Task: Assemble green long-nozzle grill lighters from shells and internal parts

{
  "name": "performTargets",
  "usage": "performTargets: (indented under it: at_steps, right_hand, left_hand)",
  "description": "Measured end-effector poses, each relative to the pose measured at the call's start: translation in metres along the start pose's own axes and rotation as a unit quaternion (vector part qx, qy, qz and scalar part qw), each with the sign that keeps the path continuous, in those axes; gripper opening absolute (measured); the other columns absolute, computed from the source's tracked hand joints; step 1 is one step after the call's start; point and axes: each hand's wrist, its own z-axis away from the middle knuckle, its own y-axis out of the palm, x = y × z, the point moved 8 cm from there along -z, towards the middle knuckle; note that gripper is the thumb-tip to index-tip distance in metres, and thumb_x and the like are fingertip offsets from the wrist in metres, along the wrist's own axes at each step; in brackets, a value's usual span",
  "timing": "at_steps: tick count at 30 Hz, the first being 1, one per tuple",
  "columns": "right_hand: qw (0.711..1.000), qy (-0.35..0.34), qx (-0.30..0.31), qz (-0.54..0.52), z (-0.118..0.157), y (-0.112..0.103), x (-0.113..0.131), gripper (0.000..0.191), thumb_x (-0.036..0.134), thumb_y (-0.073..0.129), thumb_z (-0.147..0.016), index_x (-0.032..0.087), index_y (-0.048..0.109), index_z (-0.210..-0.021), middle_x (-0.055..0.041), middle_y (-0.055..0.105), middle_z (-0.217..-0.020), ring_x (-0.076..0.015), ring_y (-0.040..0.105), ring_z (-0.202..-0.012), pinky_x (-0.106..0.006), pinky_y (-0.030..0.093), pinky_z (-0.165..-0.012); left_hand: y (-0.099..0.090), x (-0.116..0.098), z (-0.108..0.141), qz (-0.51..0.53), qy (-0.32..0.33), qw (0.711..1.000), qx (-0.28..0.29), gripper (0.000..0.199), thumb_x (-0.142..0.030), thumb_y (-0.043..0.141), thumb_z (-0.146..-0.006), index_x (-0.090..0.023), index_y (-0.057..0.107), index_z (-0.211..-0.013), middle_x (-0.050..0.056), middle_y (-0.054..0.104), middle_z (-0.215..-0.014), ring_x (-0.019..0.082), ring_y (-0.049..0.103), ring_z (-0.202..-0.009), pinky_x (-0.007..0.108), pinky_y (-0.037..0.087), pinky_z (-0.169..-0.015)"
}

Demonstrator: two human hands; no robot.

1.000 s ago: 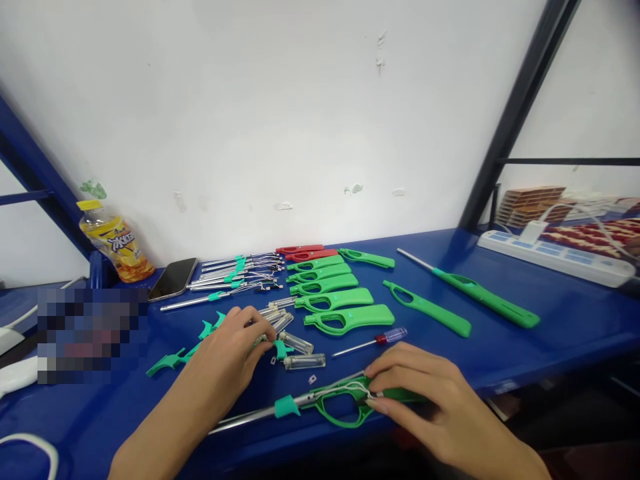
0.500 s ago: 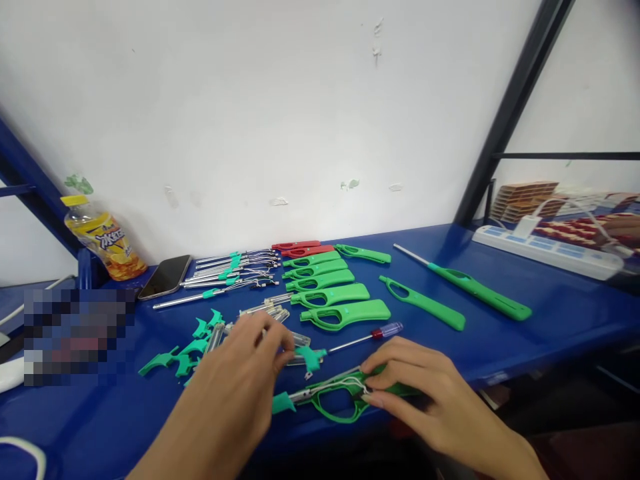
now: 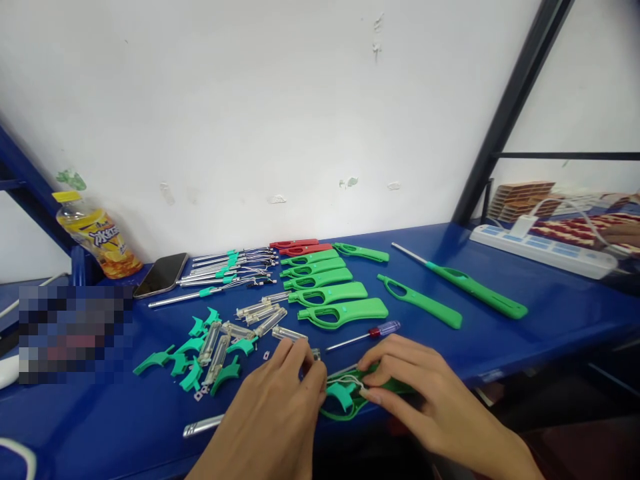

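In front of me lies an open green lighter casing half point(image 3: 345, 415), with a metal barrel point(image 3: 203, 425) sticking out to the left beneath my left arm. A teal trigger point(image 3: 341, 396) is at the casing's finger loop, pinched at the fingertips of my left hand point(image 3: 280, 400), which partly hides the casing. My right hand point(image 3: 417, 380) is closed on the casing's right part, thumb and fingers by the thin white wires point(image 3: 353, 380). What else lies between those fingers is hidden.
Loose teal triggers point(image 3: 190, 345) and clear fuel tanks point(image 3: 216, 360) lie left of centre. Behind them are barrels with wires point(image 3: 227, 267) and green casings point(image 3: 345, 311). A screwdriver point(image 3: 385, 329), assembled lighter point(image 3: 480, 293), phone point(image 3: 161, 275), bottle point(image 3: 103, 237) and power strip point(image 3: 545, 250) surround them.
My left hand has moved right and down, bringing the teal trigger from above the barrel to the casing's finger loop. My right hand stays at the casing.
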Motion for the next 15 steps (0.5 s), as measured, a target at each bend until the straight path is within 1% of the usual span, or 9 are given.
performTargets:
  at_steps: [3,5,9,13,15]
  right_hand:
    - [1.000,0.000,0.002,0.001,0.0000,0.0006,0.0003,0.011,0.025,0.064,-0.107,0.023,0.066,-0.096,-0.0019,0.075,-0.109,-0.0187,0.070,-0.100,-0.034,0.052,-0.096]
    - [1.000,0.003,0.000,0.001,0.0002,0.0007,-0.0005,0.011,0.026,0.064,-0.107,0.024,0.066,-0.096,-0.0018,0.075,-0.108,-0.0188,0.070,-0.099,-0.034,0.052,-0.094]
    - [1.000,0.005,-0.005,-0.001,0.0007,0.0002,-0.0007,0.010,0.026,0.064,-0.107,0.024,0.066,-0.097,-0.0017,0.076,-0.107,-0.0193,0.071,-0.099,-0.033,0.053,-0.093]
    - [1.000,-0.002,-0.012,-0.001,0.0005,-0.0012,0.0007,0.008,0.025,0.063,-0.108,0.024,0.066,-0.100,-0.0022,0.077,-0.106,-0.0195,0.071,-0.098,-0.035,0.052,-0.097]
    - [1.000,-0.004,-0.012,0.000,0.0002,-0.0013,0.0008,0.008,0.025,0.062,-0.108,0.023,0.066,-0.100,-0.0027,0.077,-0.104,-0.0196,0.071,-0.097,-0.034,0.053,-0.095]
  left_hand:
    - [0.0026,-0.0016,-0.0012,-0.012,0.005,1.000,0.004,0.030,-0.008,0.059,-0.077,-0.018,0.071,-0.103,0.019,0.069,-0.130,0.038,0.069,-0.112,0.047,0.068,-0.079]
    - [0.0050,-0.0026,-0.0017,-0.025,0.013,1.000,0.011,0.028,-0.009,0.062,-0.075,-0.018,0.071,-0.100,0.020,0.070,-0.128,0.038,0.070,-0.109,0.049,0.069,-0.079]
    - [0.0021,-0.0049,-0.0010,-0.053,0.028,0.998,0.001,0.023,-0.013,0.065,-0.075,-0.018,0.072,-0.097,0.019,0.072,-0.123,0.038,0.072,-0.102,0.052,0.069,-0.079]
    - [-0.0031,-0.0067,0.0018,-0.062,0.038,0.997,-0.017,0.020,-0.014,0.065,-0.077,-0.018,0.071,-0.096,0.016,0.074,-0.118,0.034,0.071,-0.098,0.047,0.068,-0.077]
    - [-0.0026,-0.0063,0.0031,-0.059,0.035,0.997,-0.019,0.021,-0.014,0.065,-0.078,-0.018,0.071,-0.098,0.015,0.073,-0.117,0.034,0.071,-0.099,0.045,0.068,-0.078]
